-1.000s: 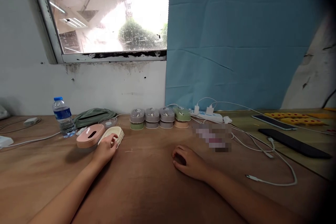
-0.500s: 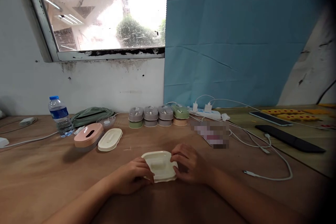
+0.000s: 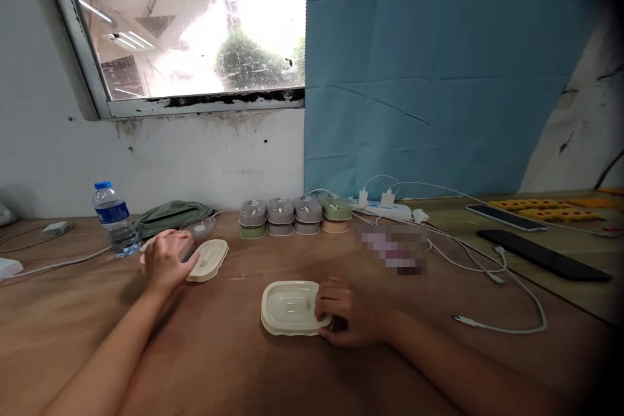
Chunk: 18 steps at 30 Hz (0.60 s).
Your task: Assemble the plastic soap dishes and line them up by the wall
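Note:
A shallow cream plastic tray (image 3: 287,330), oval with rounded corners, rests on the table before me. My right hand (image 3: 341,313) grips its right end, fingers curled over the rim and thumb low at the near side. Further left, my left hand (image 3: 166,266) is closed over a pink plastic box (image 3: 184,244), fingers across the top and thumb on the right side; it hides most of the box. Beside that box lies a second cream piece (image 3: 209,260), flat like a lid.
Along the wall stands a row of several small two-tone boxes (image 3: 280,214). A water bottle (image 3: 114,221) and a green pouch (image 3: 170,216) are at the back left. White cables (image 3: 531,312), a power strip (image 3: 390,209) and a black slab (image 3: 541,255) lie to the right.
My left hand has left the cream tray and moved left and away from me onto the pink box. My right hand stays at the tray's right end.

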Tool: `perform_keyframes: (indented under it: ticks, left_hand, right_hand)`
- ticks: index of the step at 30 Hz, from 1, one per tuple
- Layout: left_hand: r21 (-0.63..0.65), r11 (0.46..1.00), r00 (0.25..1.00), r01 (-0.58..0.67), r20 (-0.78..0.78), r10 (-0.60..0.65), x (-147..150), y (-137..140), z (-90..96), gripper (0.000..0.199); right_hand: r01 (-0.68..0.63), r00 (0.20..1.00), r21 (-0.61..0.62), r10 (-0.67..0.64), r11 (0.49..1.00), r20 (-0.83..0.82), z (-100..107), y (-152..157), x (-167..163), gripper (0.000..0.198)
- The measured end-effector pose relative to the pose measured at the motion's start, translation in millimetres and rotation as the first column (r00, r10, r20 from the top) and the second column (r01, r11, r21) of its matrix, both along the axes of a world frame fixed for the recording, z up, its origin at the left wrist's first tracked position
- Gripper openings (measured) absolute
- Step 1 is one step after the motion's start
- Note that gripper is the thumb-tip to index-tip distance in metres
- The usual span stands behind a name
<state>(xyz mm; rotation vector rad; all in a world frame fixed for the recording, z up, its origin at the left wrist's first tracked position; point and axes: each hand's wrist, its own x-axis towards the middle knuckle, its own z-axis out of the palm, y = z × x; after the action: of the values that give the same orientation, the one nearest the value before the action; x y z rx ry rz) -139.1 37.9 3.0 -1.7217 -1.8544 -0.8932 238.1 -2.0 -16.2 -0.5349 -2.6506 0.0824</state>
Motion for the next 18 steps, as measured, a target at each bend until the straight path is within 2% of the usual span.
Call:
perform_keyframes:
  ticks: [2, 4, 6, 9, 11, 13, 16, 18]
  left_hand:
    - [-0.103, 0.969, 0.961, -0.223, 0.142, 0.236, -21.4, 5.1, 0.2, 0.057]
    - [-0.291, 0.904, 0.874, -0.312, 0.286, 0.394, -37.1, 8.5, 0.2, 0.07]
    - [-0.439, 0.844, 0.786, -0.308, 0.384, 0.486, -47.6, 11.4, -0.2, 0.081]
    - [-0.516, 0.823, 0.744, -0.237, 0.448, 0.495, -54.4, 14.0, -2.2, 0.088]
    - [-0.489, 0.85, 0.776, -0.195, 0.453, 0.439, -53.5, 13.1, -3.3, 0.082]
    - [-0.412, 0.887, 0.805, -0.209, 0.442, 0.396, -49.2, 9.8, -2.4, 0.075]
    - [-0.221, 0.94, 0.829, -0.261, 0.448, 0.335, -39.6, 3.8, 3.7, 0.07]
    - [-0.068, 0.97, 0.852, -0.232, 0.468, 0.236, -30.5, 0.5, 9.1, 0.068]
  right_hand:
    - [0.005, 1.0, -0.004, -0.005, 1.0, 0.002, -0.2, 0.0, 0.0, 0.009]
    - [0.008, 1.0, -0.012, -0.008, 1.0, -0.001, -0.3, 0.0, 0.3, 0.008]
    - [0.009, 1.0, -0.017, -0.009, 1.0, -0.001, -0.1, -0.2, 0.5, 0.008]
    - [0.019, 1.0, -0.019, -0.019, 1.0, 0.009, 1.1, -0.8, 0.6, 0.008]
    - [0.028, 0.999, -0.021, -0.028, 0.999, 0.017, 1.8, -1.0, 0.5, 0.008]
    - [0.037, 0.999, -0.02, -0.037, 0.999, 0.017, 2.0, -0.8, 0.4, 0.007]
    - [0.044, 0.999, -0.017, -0.043, 0.999, 0.005, 1.3, 0.0, 0.5, 0.006]
    - [0.043, 0.999, -0.02, -0.043, 0.999, -0.003, 1.4, 0.2, 0.6, 0.006]
